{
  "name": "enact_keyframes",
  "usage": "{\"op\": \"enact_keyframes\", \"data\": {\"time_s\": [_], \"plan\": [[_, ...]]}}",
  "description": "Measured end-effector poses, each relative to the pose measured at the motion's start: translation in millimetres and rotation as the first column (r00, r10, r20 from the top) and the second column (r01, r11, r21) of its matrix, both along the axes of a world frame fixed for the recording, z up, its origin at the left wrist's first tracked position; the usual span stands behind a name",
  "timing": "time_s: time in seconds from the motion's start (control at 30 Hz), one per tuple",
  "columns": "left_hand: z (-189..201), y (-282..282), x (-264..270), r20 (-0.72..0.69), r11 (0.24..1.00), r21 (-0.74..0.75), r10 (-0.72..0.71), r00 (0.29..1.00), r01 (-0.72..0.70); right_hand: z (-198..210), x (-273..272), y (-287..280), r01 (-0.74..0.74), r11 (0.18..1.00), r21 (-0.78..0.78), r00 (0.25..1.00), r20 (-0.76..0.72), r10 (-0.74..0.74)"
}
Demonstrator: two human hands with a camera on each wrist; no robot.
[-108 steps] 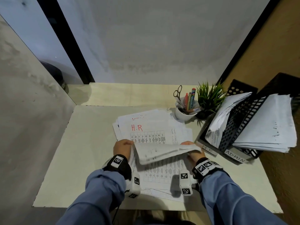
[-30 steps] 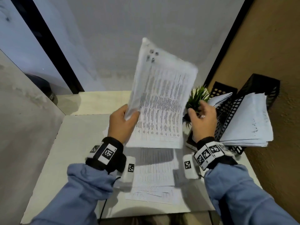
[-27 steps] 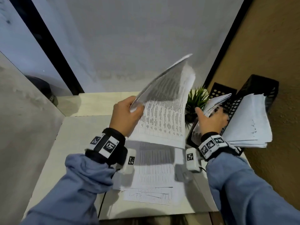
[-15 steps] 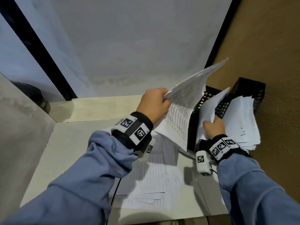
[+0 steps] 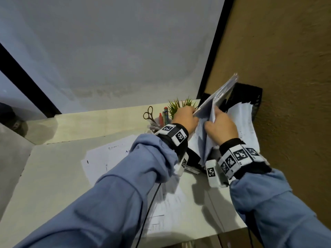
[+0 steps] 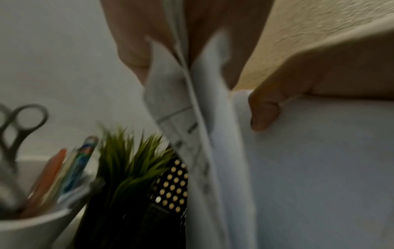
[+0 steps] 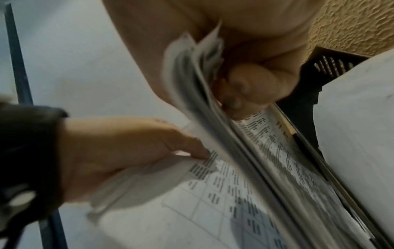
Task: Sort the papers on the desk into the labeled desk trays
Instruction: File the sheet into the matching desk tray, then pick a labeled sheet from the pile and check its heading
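Two hands on this one, both up at the trays around 2 o'clock on the surface. Left hand has its fingers curled round the near edge of the sheaf of papers it's feeding in, and the sheaf's long axis runs up and away from that grip toward roughly 1 o'clock, tilted steeply, top corner poking above the black mesh tray. Right hand sits just to the right of it, fingers hooked into the papers already filed, looks like it's pulling them aside to open a slot; the right wrist view shows the fingertips tucked in behind the stack.

So the whole thing turns on that gap: it lies directly between the two hands, and the sheaf has to slide down along its own length into it. Left hand is the one doing the feeding. Main risk I'd guess is the floppy top edge catching.

More loose sheets are lying on the surface at 7 o'clock from the trays, so not done yet.
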State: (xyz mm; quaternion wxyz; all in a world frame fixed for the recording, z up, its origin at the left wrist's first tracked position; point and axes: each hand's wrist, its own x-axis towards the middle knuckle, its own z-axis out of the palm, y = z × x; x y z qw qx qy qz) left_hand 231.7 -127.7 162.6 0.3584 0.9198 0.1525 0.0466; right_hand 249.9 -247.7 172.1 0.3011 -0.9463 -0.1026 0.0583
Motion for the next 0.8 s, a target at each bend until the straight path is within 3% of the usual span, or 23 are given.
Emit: {"op": "enact_keyframes", "data": {"time_s": [0.1, 0.2, 0.4, 0.47, 0.57, 0.67, 0.73, 0.8], "plan": [[-30, 0, 0, -0.145, 0.998, -0.060, -0.014, 0.989, 0.006, -26, -12, 6, -0.045, 0.989, -0.140, 0.989, -0.144, 0.024], [-59, 2, -5, -0.285, 0.996, 0.042, -0.060, 0.957, 0.075, -53, -25, 8, -0.075, 0.978, -0.196, 0.964, -0.263, 0.021], [-63, 12, -14, -0.110, 0.999, -0.046, -0.033, 0.993, 0.028, -57, -23, 14, -0.023, 0.987, -0.161, 0.979, -0.202, -0.010], [-58, 15, -24, -0.044, 0.984, -0.179, 0.012, 0.999, -0.019, -52, -27, 15, -0.038, 0.992, -0.124, 0.987, -0.160, 0.018], [-62, 31, -50, -0.016, 0.895, -0.404, 0.203, 0.979, -0.192, -46, -46, 16, -0.057, 0.998, 0.027, 0.998, -0.031, 0.058], [-92, 68, -92, -0.062, 0.843, -0.349, 0.415, 0.908, -0.409, -52, -74, 15, -0.211, 0.961, 0.178, 0.976, 0.089, 0.197], [-119, 96, -129, -0.227, 0.804, -0.201, 0.518, 0.825, -0.560, -69, -91, 15, -0.330, 0.926, 0.184, 0.943, 0.099, 0.316], [-145, 115, -168, -0.421, 0.757, -0.071, 0.567, 0.708, -0.649, -96, -106, 19, -0.368, 0.920, 0.133, 0.929, 0.000, 0.371]]}}
